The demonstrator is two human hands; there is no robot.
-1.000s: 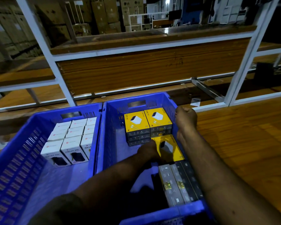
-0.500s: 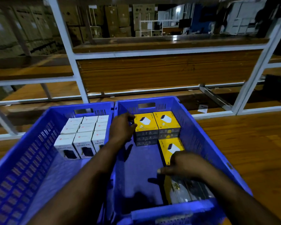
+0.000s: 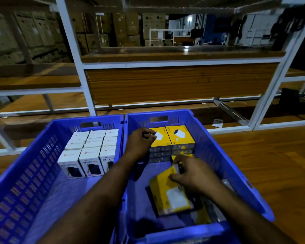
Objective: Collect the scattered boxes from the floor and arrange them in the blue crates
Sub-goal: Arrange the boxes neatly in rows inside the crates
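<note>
Two blue crates stand side by side on the floor. The left crate [image 3: 30,166] holds several white boxes [image 3: 90,148] in neat rows. The right crate [image 3: 217,152] has stacked yellow boxes [image 3: 181,138] at its far end. My left hand [image 3: 139,143] rests curled on the left stack's near top edge; whether it grips anything I cannot tell. My right hand [image 3: 192,175] grips a yellow box [image 3: 171,194], tilted and raised above other boxes at the crate's near right side.
A white metal rack [image 3: 74,59] with wooden shelves stands right behind the crates. Wooden floor [image 3: 271,164] stretches to the right, with a small white paper [image 3: 217,123] lying near the rack's foot. Cardboard cartons fill the background.
My right hand has lifted a yellow box off the pile at the crate's near side and tilted it. My left hand shifted right onto the far yellow stack.
</note>
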